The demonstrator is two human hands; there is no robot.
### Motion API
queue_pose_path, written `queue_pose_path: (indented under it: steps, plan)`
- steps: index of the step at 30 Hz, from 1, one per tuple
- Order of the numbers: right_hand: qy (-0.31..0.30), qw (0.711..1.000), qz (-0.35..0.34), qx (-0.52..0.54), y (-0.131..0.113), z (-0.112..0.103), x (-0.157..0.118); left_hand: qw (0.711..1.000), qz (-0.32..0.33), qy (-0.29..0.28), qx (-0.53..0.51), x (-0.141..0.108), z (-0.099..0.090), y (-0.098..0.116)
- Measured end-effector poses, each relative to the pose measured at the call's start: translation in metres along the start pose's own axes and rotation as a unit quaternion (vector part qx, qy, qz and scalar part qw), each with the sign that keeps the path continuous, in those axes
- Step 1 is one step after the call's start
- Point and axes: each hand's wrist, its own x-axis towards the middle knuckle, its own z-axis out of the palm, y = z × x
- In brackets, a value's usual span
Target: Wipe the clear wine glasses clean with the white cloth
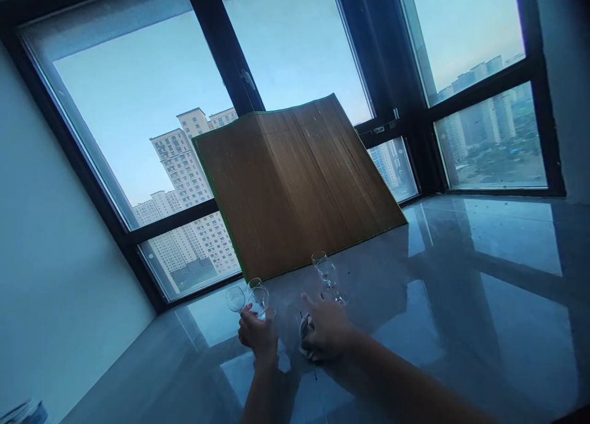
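My left hand (260, 337) is closed round a clear glass (259, 297) on the glossy grey surface. Close beside it is another clear glass (235, 300), and a third rim shows just behind. My right hand (329, 327) reaches in from the right, with its fingers curled over a small whitish, dark-edged object (306, 338). The hand hides most of that object, so its kind is unclear. Just beyond my right hand stands a clear stemmed glass (326, 271), with another glass rim (318, 257) overlapping it.
A creased brown woodgrain board (304, 184) leans against the dark window frame (216, 49) behind the glasses. The tiled ledge (461, 325) reflects the windows. A pale wall (59, 227) rises at left, with a partly visible object (25, 412) in the lower left corner.
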Motion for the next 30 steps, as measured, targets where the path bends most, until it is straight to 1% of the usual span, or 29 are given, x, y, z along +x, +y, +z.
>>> queue_pose_path:
  steps: [1,3,5,7,10,12,14,17,22,25,30]
  plan:
    - [-0.002,1.0,-0.007,-0.021,-0.001,-0.002,0.001,1.0,0.006,-0.002,0.003,0.0,0.0,0.0]
    - [-0.037,0.995,-0.034,-0.081,-0.008,-0.007,0.001,1.0,0.008,-0.011,0.009,-0.001,0.0,-0.001]
    - [-0.058,0.992,-0.05,-0.098,-0.016,-0.012,-0.002,1.0,0.001,-0.026,0.013,-0.001,0.0,0.0]
    - [-0.107,0.985,-0.059,-0.119,-0.025,-0.016,-0.006,0.999,-0.009,-0.041,0.015,-0.002,-0.001,0.002]
    - [-0.21,0.963,-0.081,-0.146,-0.031,-0.019,-0.01,0.998,-0.02,-0.056,0.018,-0.004,-0.003,0.006]
    - [-0.249,0.951,-0.094,-0.159,-0.031,-0.019,-0.009,0.998,-0.025,-0.062,0.022,-0.005,-0.004,0.009]
    - [-0.259,0.945,-0.098,-0.175,-0.029,-0.018,-0.006,0.997,-0.025,-0.065,0.025,-0.005,-0.004,0.01]
    - [-0.253,0.946,-0.087,-0.182,-0.025,-0.014,-0.001,0.997,-0.021,-0.068,0.024,-0.006,-0.003,0.009]
    - [-0.245,0.963,-0.066,-0.096,-0.02,-0.003,-0.001,0.998,-0.022,-0.056,0.019,-0.006,-0.004,0.008]
    - [-0.25,0.964,-0.057,-0.064,-0.017,0.002,-0.006,0.998,-0.025,-0.054,0.016,-0.006,-0.005,0.009]
    - [-0.237,0.965,-0.073,-0.088,-0.007,0.01,-0.009,0.998,-0.016,-0.054,0.006,-0.008,-0.004,0.011]
